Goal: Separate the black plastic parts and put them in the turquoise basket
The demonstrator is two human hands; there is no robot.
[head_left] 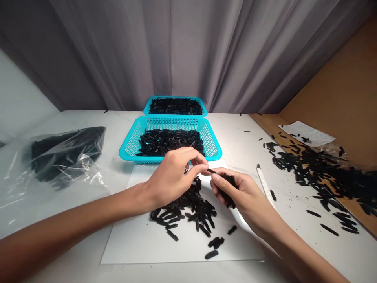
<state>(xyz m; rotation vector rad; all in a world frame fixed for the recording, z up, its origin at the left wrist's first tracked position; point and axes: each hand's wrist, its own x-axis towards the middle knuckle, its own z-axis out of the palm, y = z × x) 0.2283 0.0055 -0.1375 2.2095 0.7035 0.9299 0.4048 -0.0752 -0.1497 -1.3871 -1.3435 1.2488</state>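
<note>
My left hand [176,173] pinches one end of a small flat black piece [211,171] between thumb and fingertips. My right hand [240,188] is curled around a clump of black pieces [227,190], its thumb close to the pinched piece. Below both hands, a loose pile of the same slim, rough-edged black pieces [193,206] lies on a white sheet [138,243]. Just behind my left hand stands a turquoise plastic basket [216,149], partly filled with such pieces. My left hand hides part of the basket's front and of the pile.
A second turquoise basket [204,112] of black pieces stands behind the first. At left lies a clear plastic bag [82,157] of dark contents. On the right are a white-handled knife [266,188], many scattered black pieces [324,177] and a paper [308,133]. A grey curtain [188,51] hangs behind.
</note>
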